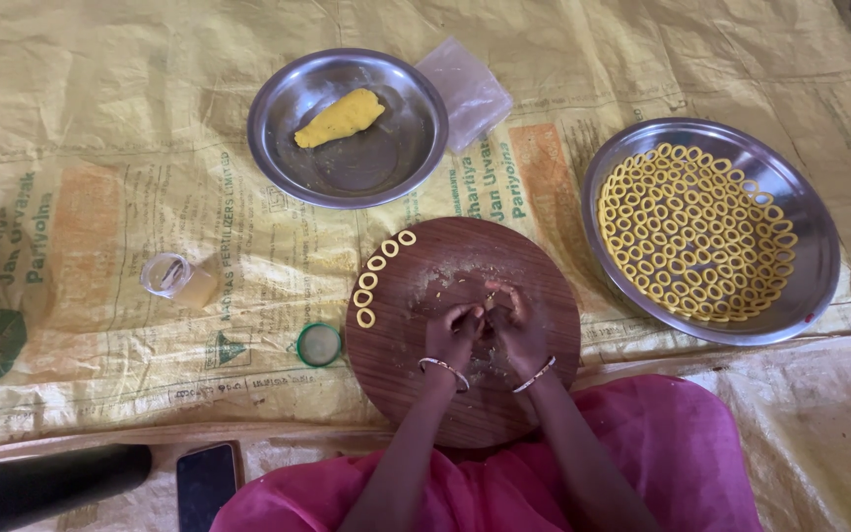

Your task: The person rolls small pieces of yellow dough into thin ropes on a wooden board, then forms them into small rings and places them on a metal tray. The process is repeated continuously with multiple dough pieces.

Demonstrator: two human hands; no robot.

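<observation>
Head view: a person sits on a yellow floor sheet (pixel 100 118).
Big steel tray (pixel 810 266): full of yellow dough rings (pixel 696 232).
Wooden board (pixel 544 286): five finished rings (pixel 376 276) along its left edge.
Left hand (pixel 452 335) and right hand (pixel 516 323): fingertips pinched together on a tiny dough piece (pixel 490 296) at the board's centre; press lightly to keep its thickness even.

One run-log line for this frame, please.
left hand: pinching dough with right hand | on round wooden board | dough rings on board edge | ring-filled steel plate on the right

Home floor kitchen: steel plates (pixel 347 128), dough rings (pixel 696 232)
</observation>
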